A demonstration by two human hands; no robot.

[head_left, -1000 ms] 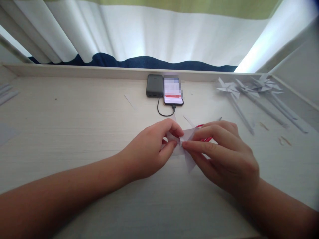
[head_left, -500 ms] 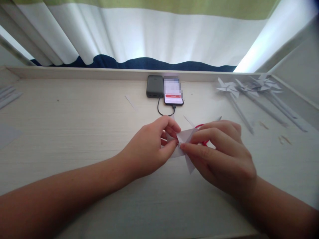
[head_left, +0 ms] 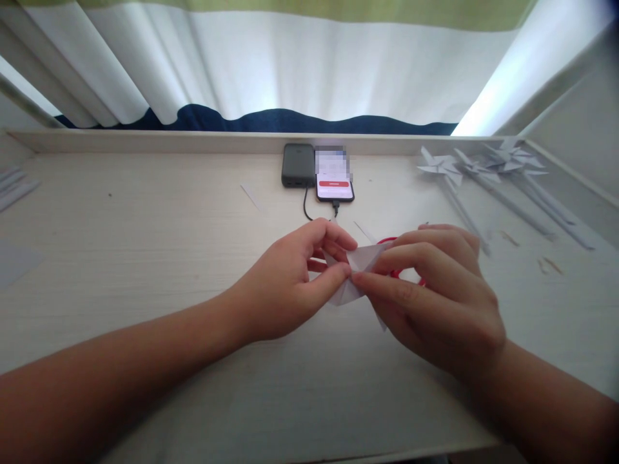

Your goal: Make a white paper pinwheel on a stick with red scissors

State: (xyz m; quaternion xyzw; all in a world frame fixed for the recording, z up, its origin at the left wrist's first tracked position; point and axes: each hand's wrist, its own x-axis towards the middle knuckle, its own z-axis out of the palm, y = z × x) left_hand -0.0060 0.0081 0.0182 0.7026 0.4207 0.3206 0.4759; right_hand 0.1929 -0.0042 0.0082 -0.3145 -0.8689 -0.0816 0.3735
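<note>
Between both hands is a white paper pinwheel (head_left: 362, 258), its folded blades spread and its centre pinched. My left hand (head_left: 294, 277) is closed on its left side, thumb near the middle and fingers behind. My right hand (head_left: 435, 290) pinches the right side, its thumb and forefinger close to the centre. The fingers cover much of the paper, and whether a pin or stick is at the centre cannot be made out. Under my right hand lie red-handled scissors (head_left: 422, 281), mostly hidden.
Several finished paper pinwheels on rolled sticks (head_left: 442, 169) lie at the right back. A black power bank (head_left: 298, 165) is cabled to a phone (head_left: 334, 177). Toothpick bits (head_left: 551, 264) are at right; paper rolls (head_left: 17, 190) and a paper sheet (head_left: 19, 261) at left.
My right hand has shifted slightly right, and my left fingers have moved a little further over the pinwheel. The pinwheel has turned slightly, with its lower blade now more hidden.
</note>
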